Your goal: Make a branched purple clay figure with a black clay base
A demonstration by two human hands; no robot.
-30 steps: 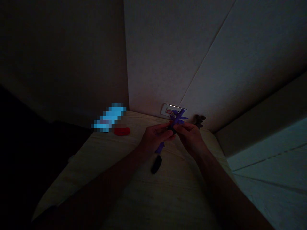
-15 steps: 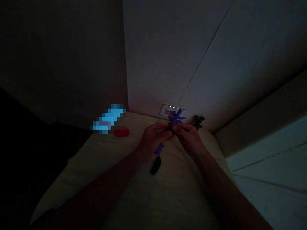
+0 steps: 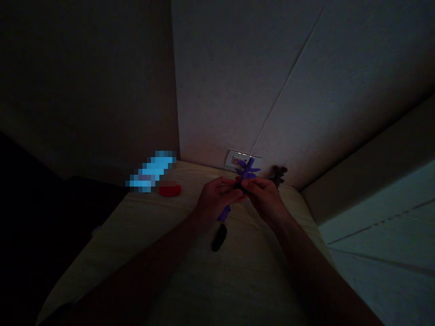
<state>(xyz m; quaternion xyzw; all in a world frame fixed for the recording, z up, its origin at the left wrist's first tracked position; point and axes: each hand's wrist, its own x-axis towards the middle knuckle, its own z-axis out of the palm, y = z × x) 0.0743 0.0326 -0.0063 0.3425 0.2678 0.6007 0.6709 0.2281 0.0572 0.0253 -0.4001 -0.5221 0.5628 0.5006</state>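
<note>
In the dim light, a purple piece with several pointed side arms (image 3: 249, 171) rises from between my two hands; it looks like a modelling-clay figure, though I cannot be sure. My left hand (image 3: 217, 195) is closed, its thumb and fingers pinching a small black part at the piece's lower end. My right hand (image 3: 265, 192) is closed too, thumb and forefinger gripping the purple body just above that. Something red shows behind the fingertips. Below my left hand lies another purple piece (image 3: 224, 213), partly hidden, with a black oblong lump (image 3: 219, 237) just in front of it.
A red lump (image 3: 170, 189) lies on the wooden tabletop (image 3: 190, 276) at the left, beside a bright pixelated screen (image 3: 152, 172). A dark brown figure (image 3: 278, 174) stands against the wall right of my hands. Behind them is a wall socket plate (image 3: 231, 158).
The purple piece has turned and tipped slightly in my fingers, its side arms now spread more evenly. Both hands keep their grip. The view has shifted a little.
</note>
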